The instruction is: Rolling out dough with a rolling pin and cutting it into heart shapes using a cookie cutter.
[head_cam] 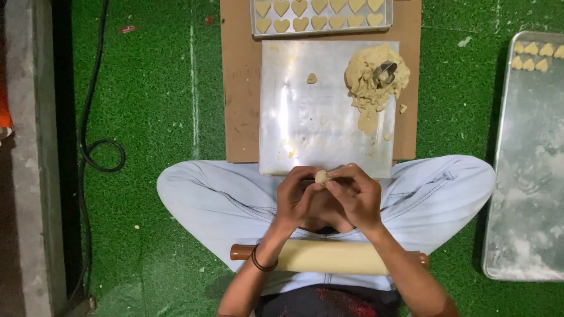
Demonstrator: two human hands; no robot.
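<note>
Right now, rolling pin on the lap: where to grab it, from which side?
Take the rolling pin by its brown end handles, from above. It lies crosswise over the lap, and both hands and forearms cross its barrel, so only the handle at each end is free.

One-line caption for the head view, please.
Seated cross-legged, both hands pinch a small dough piece above a metal sheet, rolling pin across the lap.

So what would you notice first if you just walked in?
Probably the two hands, left hand and right hand, pinching a small pale dough ball over the lap. Beyond them a shiny metal board carries a lumpy beige dough heap, and a tray of heart-shaped dough pieces sits at the top.
</note>
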